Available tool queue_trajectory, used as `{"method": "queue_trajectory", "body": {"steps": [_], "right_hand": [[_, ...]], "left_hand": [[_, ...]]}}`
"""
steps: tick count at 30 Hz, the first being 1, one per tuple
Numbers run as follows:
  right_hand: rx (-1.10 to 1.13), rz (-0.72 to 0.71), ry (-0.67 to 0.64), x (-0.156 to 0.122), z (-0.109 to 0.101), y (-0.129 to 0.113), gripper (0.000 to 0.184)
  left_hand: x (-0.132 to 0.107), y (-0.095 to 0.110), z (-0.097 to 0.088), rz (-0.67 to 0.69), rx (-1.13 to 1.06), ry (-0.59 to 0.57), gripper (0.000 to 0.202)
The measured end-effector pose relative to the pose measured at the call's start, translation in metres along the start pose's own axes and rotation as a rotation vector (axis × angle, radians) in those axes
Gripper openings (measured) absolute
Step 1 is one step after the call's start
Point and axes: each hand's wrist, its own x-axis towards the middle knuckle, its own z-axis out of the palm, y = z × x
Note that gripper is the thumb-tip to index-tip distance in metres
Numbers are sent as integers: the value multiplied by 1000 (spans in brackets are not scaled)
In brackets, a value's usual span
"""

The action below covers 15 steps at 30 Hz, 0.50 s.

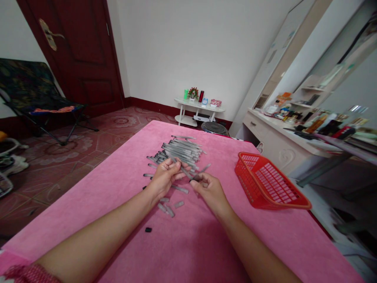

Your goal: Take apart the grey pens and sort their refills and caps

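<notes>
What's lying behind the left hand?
Behind the left hand, a pile of slim grey tubes, many with black ends, lies on the pink cloth. Whatever lies directly behind the fingers and palm is covered and can't be seen.

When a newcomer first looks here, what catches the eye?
The pink cloth across the middle and the red basket on its right probably strike first. Next come the left hand and right hand, pinching a grey tube at the centre, before a pile of similar tubes.
</notes>
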Motion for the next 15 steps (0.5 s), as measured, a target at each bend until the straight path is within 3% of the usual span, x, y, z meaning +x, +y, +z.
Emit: {"method": "queue_trajectory", "body": {"steps": [3,7,12,15], "right_hand": [[-15,50,-65,0,0,2,37],[-5,26,-1,-1,2,0,25],[-29,46,-55,-3,2,-5,30],[-75,21,-9,-3,1,-4,24]], "left_hand": [[0,0,0,-10,0,3,29],[0,0,0,-12,0,12,30],[0,2,0,-32,9,28,32],[-1,0,0,-35,26,32,32]]}}
